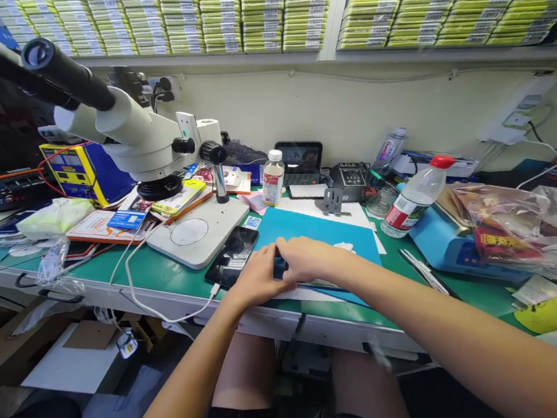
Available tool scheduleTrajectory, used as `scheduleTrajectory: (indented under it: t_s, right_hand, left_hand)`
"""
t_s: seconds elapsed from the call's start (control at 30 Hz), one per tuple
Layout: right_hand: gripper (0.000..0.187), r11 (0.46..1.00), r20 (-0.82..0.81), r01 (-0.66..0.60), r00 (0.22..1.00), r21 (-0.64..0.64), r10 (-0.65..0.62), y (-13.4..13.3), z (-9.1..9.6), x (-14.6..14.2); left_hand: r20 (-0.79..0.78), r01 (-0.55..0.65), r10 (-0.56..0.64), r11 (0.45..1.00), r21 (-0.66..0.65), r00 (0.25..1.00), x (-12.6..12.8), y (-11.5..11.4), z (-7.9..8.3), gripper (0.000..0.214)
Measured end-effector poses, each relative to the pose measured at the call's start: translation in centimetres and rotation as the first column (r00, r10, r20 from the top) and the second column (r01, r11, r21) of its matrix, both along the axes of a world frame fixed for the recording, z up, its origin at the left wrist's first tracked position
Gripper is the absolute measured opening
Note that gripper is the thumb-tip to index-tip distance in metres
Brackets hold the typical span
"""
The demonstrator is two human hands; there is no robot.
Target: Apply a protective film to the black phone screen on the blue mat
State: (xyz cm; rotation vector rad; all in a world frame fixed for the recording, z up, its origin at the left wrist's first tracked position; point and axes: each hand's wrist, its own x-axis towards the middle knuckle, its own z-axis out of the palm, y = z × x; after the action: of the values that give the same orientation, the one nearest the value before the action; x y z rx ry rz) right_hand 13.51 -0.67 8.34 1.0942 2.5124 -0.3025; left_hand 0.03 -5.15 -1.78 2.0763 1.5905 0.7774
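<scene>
My left hand (259, 277) and my right hand (305, 259) meet at the near left part of a blue mat (307, 226). Both have curled fingers around a small dark thing (280, 264), mostly covered by them, so its kind does not show. Just left of my left hand lies a black-screened device, like a phone or tablet (238, 248), with a white cable (204, 304) running to its near edge. A small white scrap (344, 246) rests on the mat beyond my right forearm.
A microscope (136, 132) stands on its pale base (195, 233) at left. Behind the mat are a small bottle (272, 180), a propped phone (298, 157) and a grey metal bracket (332, 200). At right are a red-capped bottle (413, 201) and a blue machine (445, 245).
</scene>
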Motion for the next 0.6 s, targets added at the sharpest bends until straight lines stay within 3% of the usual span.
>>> scheduleTrajectory:
  t_s: [0.6]
  right_hand:
    - [0.045, 0.999, -0.101, -0.047, 0.994, -0.005, 0.046, 0.5, -0.4, 1.8]
  left_hand:
    - [0.017, 0.033, -0.033, 0.999, 0.021, 0.999, 0.0, 0.0, -0.3, 0.064]
